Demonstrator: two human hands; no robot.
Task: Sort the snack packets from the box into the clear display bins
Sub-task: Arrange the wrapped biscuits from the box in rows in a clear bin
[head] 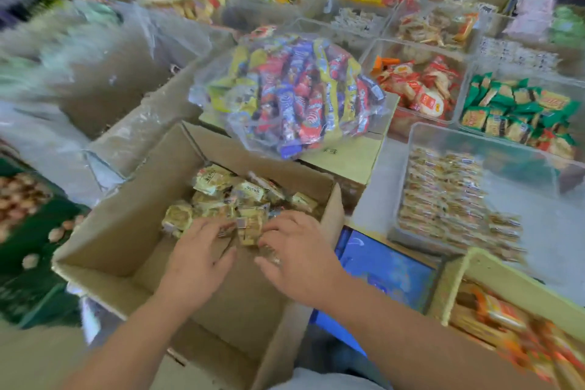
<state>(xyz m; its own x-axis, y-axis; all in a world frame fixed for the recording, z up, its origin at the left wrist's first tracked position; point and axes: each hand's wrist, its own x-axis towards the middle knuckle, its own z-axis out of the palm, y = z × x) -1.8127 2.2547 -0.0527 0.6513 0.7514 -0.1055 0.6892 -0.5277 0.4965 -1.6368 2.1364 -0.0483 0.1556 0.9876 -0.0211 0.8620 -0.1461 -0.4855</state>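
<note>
Nearby, cardboard box (126,231) holds yellowish snack packets (221,193); clear bin (512,165), stacked packets (443,199)

Head camera looks forward and down, seemingly close over the box (123,225).

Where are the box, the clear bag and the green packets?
box (126,231): head view, left inner wall.
clear bag (294,92): head view, its middle.
green packets (519,109): head view, middle of the pile.
</note>
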